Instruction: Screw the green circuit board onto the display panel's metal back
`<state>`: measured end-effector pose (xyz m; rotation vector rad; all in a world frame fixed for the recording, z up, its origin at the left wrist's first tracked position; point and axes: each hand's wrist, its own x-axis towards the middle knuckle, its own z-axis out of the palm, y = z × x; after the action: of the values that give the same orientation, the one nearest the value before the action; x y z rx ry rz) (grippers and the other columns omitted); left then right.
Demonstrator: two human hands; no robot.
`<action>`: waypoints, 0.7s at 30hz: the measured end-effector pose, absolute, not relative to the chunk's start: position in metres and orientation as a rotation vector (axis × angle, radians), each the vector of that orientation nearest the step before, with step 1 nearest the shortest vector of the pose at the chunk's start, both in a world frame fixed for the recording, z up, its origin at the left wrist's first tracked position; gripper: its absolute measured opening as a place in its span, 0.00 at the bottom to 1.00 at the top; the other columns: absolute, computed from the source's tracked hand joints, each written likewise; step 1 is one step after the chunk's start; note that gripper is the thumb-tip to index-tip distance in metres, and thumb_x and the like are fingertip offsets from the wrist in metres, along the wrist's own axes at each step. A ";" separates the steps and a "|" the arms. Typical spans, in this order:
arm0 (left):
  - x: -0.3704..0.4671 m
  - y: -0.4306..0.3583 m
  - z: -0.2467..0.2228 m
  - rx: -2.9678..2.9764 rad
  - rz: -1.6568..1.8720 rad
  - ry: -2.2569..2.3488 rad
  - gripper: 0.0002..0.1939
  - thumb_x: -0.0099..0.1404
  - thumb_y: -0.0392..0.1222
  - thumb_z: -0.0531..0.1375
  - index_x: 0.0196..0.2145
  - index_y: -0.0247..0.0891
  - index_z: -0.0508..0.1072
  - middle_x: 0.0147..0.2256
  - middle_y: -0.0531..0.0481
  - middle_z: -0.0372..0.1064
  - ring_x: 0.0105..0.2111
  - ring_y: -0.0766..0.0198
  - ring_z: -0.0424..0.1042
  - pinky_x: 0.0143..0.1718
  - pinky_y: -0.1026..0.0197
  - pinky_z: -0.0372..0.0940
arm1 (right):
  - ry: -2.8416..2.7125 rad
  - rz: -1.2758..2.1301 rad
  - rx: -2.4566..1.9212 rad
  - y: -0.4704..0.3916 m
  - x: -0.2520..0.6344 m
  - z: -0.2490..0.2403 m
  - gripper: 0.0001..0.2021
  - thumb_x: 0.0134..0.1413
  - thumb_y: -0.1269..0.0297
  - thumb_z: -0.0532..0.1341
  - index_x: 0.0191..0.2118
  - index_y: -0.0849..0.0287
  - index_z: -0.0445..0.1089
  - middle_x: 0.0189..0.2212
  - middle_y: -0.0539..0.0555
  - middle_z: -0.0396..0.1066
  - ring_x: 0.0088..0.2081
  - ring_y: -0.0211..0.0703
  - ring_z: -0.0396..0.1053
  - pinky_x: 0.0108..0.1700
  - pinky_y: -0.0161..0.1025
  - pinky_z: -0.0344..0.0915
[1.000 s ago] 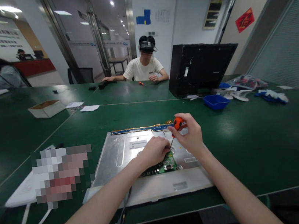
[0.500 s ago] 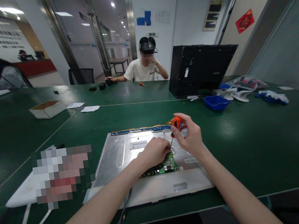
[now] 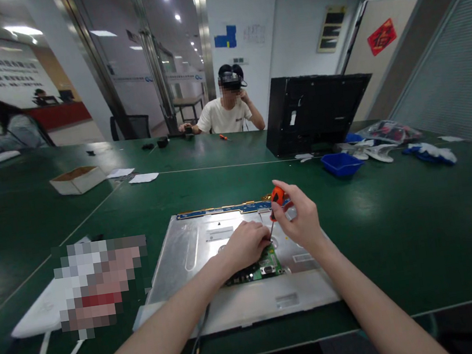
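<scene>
A silver metal display panel point(image 3: 199, 243) lies back side up on the green table. On it sits a green circuit board point(image 3: 269, 261), partly hidden under my left hand point(image 3: 249, 243). That hand's fingers are drawn together at the board's upper edge, beside the screwdriver's tip; what they pinch is hidden. My right hand point(image 3: 302, 217) grips an orange and black screwdriver point(image 3: 277, 197) by its handle, the shaft slanting down to the board's edge. A blue circuit strip point(image 3: 210, 212) runs along the panel's far edge. Dark cables point(image 3: 199, 337) hang off its near side.
To the left lies a white device point(image 3: 39, 313) with a cord, partly pixelated. Farther off stand a cardboard box point(image 3: 81, 181), a black monitor point(image 3: 319, 112) and a blue tray point(image 3: 342, 165). Gloves point(image 3: 430, 154) lie at right. A person point(image 3: 227, 114) sits across the table.
The whole view has shifted slightly, with the scene sitting lower. My hands and the screwdriver keep nearly the same place on the panel. The person opposite has moved one hand.
</scene>
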<state>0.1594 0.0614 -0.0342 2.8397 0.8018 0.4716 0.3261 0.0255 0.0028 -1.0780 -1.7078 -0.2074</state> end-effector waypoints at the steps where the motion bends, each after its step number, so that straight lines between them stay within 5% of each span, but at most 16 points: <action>1: 0.159 0.062 -0.035 2.839 0.477 0.798 0.05 0.66 0.33 0.59 0.34 0.36 0.75 0.34 0.47 0.74 0.36 0.58 0.72 0.38 0.60 0.62 | -1.702 -0.205 -1.079 0.025 0.326 0.002 0.20 0.61 0.66 0.57 0.58 0.53 0.62 0.39 0.53 0.71 0.29 0.38 0.68 0.31 0.38 0.71; 9: 0.159 0.060 -0.032 2.832 0.483 0.788 0.05 0.65 0.32 0.59 0.34 0.36 0.75 0.33 0.48 0.74 0.35 0.58 0.72 0.38 0.60 0.62 | -1.680 -0.244 -1.056 0.027 0.328 0.002 0.17 0.58 0.60 0.63 0.51 0.53 0.65 0.36 0.51 0.69 0.30 0.38 0.69 0.31 0.37 0.71; 21: 0.158 0.061 -0.032 2.836 0.498 0.775 0.04 0.66 0.32 0.59 0.35 0.36 0.74 0.34 0.47 0.74 0.36 0.59 0.73 0.38 0.60 0.62 | -1.710 -0.206 -1.084 0.023 0.326 0.006 0.21 0.61 0.63 0.58 0.59 0.51 0.63 0.38 0.53 0.69 0.30 0.39 0.68 0.32 0.39 0.71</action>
<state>0.1578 0.0609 -0.0325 2.8358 0.7752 0.4984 0.3257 0.0230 0.0063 -1.0840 -1.7099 -0.2057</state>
